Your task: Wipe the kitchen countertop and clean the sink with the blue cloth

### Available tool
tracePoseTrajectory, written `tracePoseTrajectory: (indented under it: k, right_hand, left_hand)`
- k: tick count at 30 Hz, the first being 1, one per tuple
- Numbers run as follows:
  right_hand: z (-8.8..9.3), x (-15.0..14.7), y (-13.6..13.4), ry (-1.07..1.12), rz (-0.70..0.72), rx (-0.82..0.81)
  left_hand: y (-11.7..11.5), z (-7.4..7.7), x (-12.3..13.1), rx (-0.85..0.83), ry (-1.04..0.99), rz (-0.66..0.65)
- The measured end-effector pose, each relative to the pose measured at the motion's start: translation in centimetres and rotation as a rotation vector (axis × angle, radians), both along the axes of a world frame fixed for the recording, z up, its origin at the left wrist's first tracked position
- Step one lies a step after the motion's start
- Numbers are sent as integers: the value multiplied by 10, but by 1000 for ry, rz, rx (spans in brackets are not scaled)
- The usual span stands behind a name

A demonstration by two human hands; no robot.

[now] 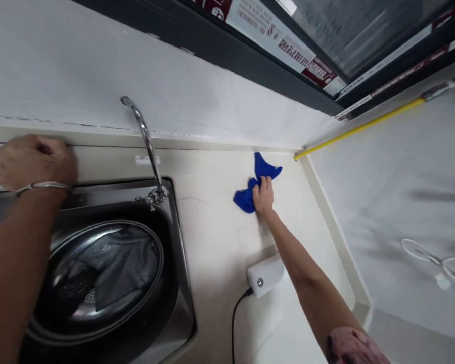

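Bright, diffuse light covers the countertop [212, 227], its source out of view. Soft shadows lie under the right forearm [299, 253], on the white box's [263, 277] side toward the countertop's back edge, and across the right wall [394, 202]. The sink [182, 303] is dim inside, with glare on the metal bowl [162, 253] and chrome faucet [146, 134]. The left hand [30, 162] looks slightly blurred; sticker [273, 35] print is illegible. Wide-angle stretching skews the outer edges.

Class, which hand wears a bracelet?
The left hand, left of the tap, wears a silvery bracelet; the right hand, on the blue cloth, has a bare wrist.
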State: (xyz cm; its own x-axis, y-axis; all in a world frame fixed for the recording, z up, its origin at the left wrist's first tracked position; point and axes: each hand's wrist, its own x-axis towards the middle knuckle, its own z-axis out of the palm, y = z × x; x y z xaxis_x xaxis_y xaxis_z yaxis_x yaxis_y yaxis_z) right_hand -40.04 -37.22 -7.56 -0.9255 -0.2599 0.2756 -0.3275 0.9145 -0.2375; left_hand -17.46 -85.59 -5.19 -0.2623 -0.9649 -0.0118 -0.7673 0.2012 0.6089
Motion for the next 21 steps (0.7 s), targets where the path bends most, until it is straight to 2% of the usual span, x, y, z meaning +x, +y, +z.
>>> tracePoseTrajectory:
  k: [2, 5, 8, 10, 13, 16, 18, 21]
  right_hand:
    - [0, 31, -36, -6, 105, -46]
    - [4, 85, -83, -33, 262, -49]
    - [11, 136, -116, -74, 400, -20]
    - [17, 166, -127, -76, 453, -15]
    - [25, 202, -131, -51, 487, -2]
    - [38, 230, -134, -113, 567, 38]
    - [50, 247, -140, -257, 591, -102]
    - [73, 271, -141, -417, 480, -502]
  left_hand:
    - [5, 4, 0, -82, -71, 45]
    - [4, 0, 4, -141, -42, -12]
    - [-1, -7, 10, -142, 21, -53]
    - [-3, -8, 15, -98, 78, -121]
    - [0, -1, 23, 3, 181, -170]
    - [17, 13, 32, 54, 240, -57]
    - [35, 22, 36, 69, 271, 63]
    - [70, 37, 43, 63, 336, 136]
